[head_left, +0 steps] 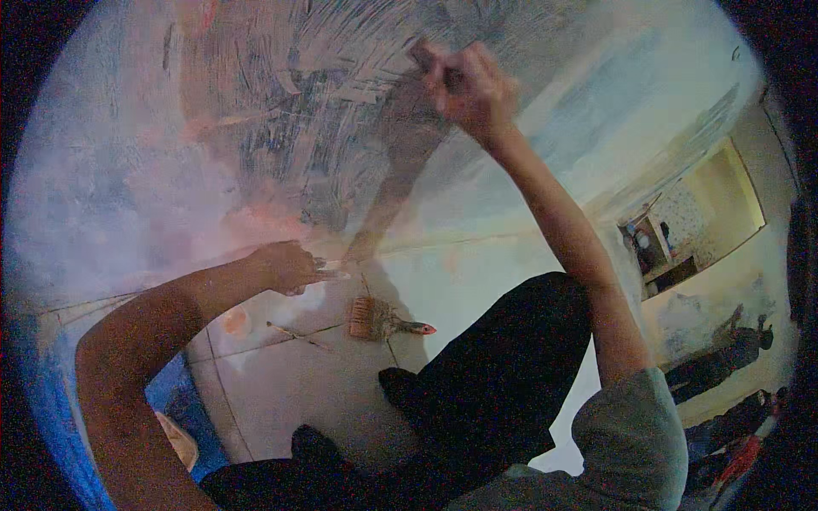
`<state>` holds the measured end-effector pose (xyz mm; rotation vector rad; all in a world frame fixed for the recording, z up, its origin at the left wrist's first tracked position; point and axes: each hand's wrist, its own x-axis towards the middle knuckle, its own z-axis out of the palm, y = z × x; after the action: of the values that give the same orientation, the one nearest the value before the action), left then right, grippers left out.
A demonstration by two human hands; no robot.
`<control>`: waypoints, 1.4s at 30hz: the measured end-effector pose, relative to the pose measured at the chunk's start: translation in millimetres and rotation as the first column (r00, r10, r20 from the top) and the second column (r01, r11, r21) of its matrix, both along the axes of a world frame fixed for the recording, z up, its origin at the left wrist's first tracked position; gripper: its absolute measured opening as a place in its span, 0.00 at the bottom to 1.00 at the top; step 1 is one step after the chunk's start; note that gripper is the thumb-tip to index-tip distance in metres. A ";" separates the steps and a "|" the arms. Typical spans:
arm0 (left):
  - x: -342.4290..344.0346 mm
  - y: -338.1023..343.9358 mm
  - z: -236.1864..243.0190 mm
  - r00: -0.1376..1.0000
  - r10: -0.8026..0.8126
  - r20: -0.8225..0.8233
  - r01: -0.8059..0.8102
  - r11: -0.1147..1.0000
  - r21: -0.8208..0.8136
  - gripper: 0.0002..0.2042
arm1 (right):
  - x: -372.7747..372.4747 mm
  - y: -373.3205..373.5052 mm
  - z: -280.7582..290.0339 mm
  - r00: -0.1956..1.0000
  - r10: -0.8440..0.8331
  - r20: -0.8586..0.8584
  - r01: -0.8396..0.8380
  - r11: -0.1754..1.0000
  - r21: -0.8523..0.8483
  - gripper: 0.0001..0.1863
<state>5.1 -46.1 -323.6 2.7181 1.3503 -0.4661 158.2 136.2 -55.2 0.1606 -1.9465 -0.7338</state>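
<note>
My right hand (479, 89) is raised to the painted wall (247, 119), blurred by motion. Its fingers are closed around a small dark thing at the wall surface, too smeared to name. Lower down, my left hand (285, 266) is near the foot of the wall, its fingers curled; something thin and pale sticks out by the fingertips, and I cannot make out what it is. On the tiled floor below lies a wide flat paintbrush (366, 318) with brownish bristles and a red-tipped handle. A thin brush (294, 335) lies to its left.
My dark-clad knee (511, 358) rises at the centre right. A blue sheet (55, 375) covers the floor at the left. A lit opening (716, 213) with shelves shows at the far right. A person in dark clothes (724, 358) is below it.
</note>
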 end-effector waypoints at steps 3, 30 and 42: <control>0.2 -1.7 3.1 0.999 0.006 0.041 -0.008 0.998 0.062 0.38 | -1.5 -1.3 -0.8 0.994 0.025 -0.111 -0.022 0.999 0.027 0.09; -2.6 2.8 -7.3 0.999 0.010 -0.038 -0.012 0.999 -0.043 0.38 | -8.6 -12.7 -11.8 0.998 0.042 -0.037 -0.042 0.999 -0.006 0.08; -5.4 5.0 -12.5 1.000 -0.015 -0.012 0.015 1.000 0.018 0.37 | -8.4 -9.9 -7.1 0.991 -0.106 -0.081 0.100 0.992 -0.075 0.08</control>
<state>-0.2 -41.1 -336.1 2.7466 1.3442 -0.4738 149.8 126.3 -62.3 -0.0141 -1.9078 -0.7265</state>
